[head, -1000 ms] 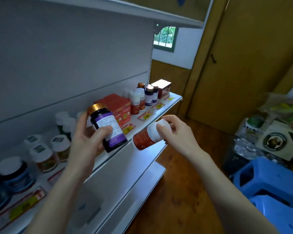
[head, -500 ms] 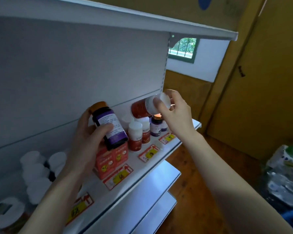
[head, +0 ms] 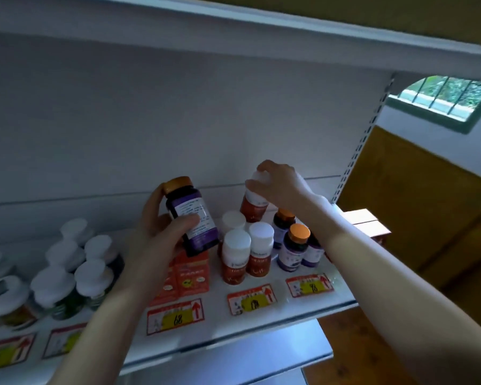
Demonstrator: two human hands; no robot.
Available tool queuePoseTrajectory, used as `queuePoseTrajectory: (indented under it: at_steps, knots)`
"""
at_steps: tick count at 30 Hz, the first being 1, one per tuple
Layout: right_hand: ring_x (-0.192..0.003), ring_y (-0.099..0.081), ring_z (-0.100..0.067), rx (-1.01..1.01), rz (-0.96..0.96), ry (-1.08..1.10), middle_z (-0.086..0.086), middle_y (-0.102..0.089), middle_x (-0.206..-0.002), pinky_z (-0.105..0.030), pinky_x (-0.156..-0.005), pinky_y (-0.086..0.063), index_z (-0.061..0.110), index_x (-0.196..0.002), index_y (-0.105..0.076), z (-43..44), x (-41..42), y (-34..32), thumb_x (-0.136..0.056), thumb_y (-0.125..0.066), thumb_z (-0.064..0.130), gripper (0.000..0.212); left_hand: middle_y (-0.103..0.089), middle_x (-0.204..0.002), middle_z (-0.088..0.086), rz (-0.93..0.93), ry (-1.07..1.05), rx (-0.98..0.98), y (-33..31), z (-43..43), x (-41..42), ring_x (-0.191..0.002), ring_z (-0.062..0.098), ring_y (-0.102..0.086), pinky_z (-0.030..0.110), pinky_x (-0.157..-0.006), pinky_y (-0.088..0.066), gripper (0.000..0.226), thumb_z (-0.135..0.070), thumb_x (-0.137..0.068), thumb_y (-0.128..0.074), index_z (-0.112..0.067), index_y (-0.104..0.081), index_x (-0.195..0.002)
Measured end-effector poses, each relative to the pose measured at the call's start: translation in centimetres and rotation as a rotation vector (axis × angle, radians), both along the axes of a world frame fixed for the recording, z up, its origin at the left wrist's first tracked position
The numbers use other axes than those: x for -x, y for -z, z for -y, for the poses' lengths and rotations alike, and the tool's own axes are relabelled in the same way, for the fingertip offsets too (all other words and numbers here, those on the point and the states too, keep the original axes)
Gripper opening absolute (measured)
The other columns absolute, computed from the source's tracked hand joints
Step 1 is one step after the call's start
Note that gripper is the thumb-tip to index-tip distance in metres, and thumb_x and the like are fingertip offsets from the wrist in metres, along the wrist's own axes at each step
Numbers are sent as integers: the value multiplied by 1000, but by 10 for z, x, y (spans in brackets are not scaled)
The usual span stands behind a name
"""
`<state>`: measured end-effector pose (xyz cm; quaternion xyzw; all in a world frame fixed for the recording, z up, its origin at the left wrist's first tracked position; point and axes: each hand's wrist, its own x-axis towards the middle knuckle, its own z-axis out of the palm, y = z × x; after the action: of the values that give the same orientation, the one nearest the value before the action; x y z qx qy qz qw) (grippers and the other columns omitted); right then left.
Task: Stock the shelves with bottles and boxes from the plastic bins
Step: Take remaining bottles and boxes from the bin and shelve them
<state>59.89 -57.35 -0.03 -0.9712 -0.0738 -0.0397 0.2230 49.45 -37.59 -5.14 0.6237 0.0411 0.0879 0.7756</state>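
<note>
Red bottle [head: 253, 209] is pinched by its white cap in the right hand [head: 282, 186], at the far row of the shelf [head: 217, 318]. Purple bottle [head: 195, 215] is gripped round the body by the left hand [head: 159, 245], nearer, left. Both are judged light, rigid, smooth; a body grip is judged safer. Red bottle's base is hidden; seating cannot be told.

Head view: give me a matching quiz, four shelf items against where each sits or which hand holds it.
1 purple-label bottle
2 rearmost red bottle
3 red boxes
4 pale-topped box

A gripped at its cap by the right hand
B right end of the shelf
C held in the left hand
D behind the 68 tag

Pairs: 1-C, 2-A, 3-D, 4-B
</note>
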Motion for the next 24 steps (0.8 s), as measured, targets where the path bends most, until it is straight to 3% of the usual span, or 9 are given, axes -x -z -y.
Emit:
queuePoseTrajectory:
  at_steps: [5,14,19,24]
  knots:
    - [-103,-55,-28,55,-132,-37,-10,-57,-119,-34,-83,-46,13,-119,-52,0,-7,17,-86,-56,38,41,-68,-104,10,-4,-39,-40,1,7,2,-95,27,-66,41,-77,-53,65,-5,-81,-64,-32,-42,-136]
    - [-112,-52,-28,60,-246,-86,-10,-49,-132,-33,-86,-44,17,-131,-46,-6,-8,35,-87,-57,38,50,-67,-97,1,0,-63,-79,0,7,6,-90,16,-67,28,-69,-51,67,-5,-81,-63,-33,-40,-137]
    - [-111,-52,-26,-32,-286,-78,-10,-50,-132,-28,-81,-42,15,-132,-47,-3,-9,44,-91,-53,37,47,-68,-100,3,2,-45,-73,0,7,4,-93,19,-67,32,-72,-52,68,-7,-80,-64,-34,-39,-137]
    - [-119,-48,-27,38,-264,-116,-10,-46,-138,-30,-90,-41,15,-136,-43,1,-10,42,-94,-49,35,47,-66,-104,6,-8,-48,-87,3,7,1,-97,22,-65,39,-81,-52,70,-9,-80,-65,-34,-38,-138]
